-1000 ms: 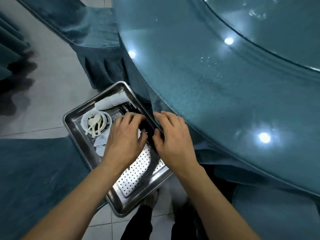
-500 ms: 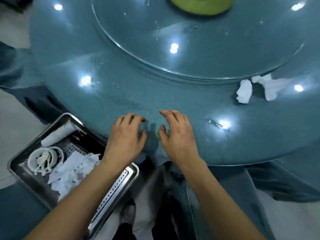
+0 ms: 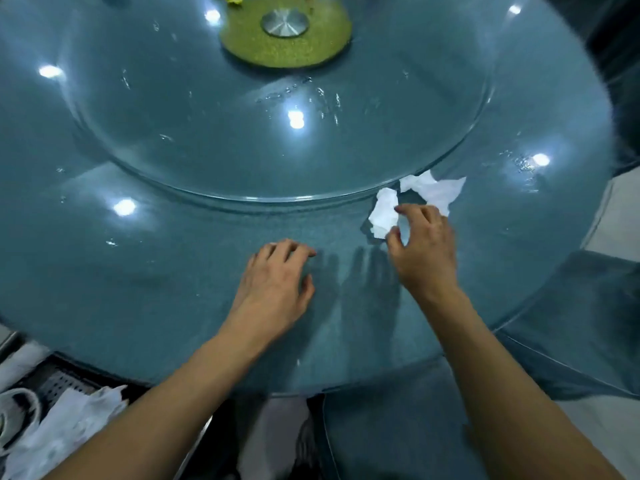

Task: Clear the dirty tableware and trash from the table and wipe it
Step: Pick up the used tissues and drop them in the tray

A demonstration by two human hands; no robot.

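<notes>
Two crumpled white tissues lie on the teal glass table (image 3: pixel 145 271) at the edge of the glass turntable (image 3: pixel 242 133). My right hand (image 3: pixel 424 251) reaches over the nearer tissue (image 3: pixel 382 213), whose right edge sits between thumb and forefinger. The second tissue (image 3: pixel 438 190) lies just behind that hand. Over the table's near part my left hand (image 3: pixel 273 289) is spread palm down and holds nothing. At the lower left, a metal tray (image 3: pixel 52 379) below the table edge carries used tissues (image 3: pixel 69 431) and a white bowl (image 3: pixel 17 410).
A green round mat with a metal hub (image 3: pixel 284 32) sits at the turntable's middle. Water streaks mark the glass. Teal chair covers (image 3: pixel 571 323) stand at the right, below the table edge.
The view has swung from the tray up to the table. My right hand has moved forward and right to the nearer tissue; my left hand has followed a little.
</notes>
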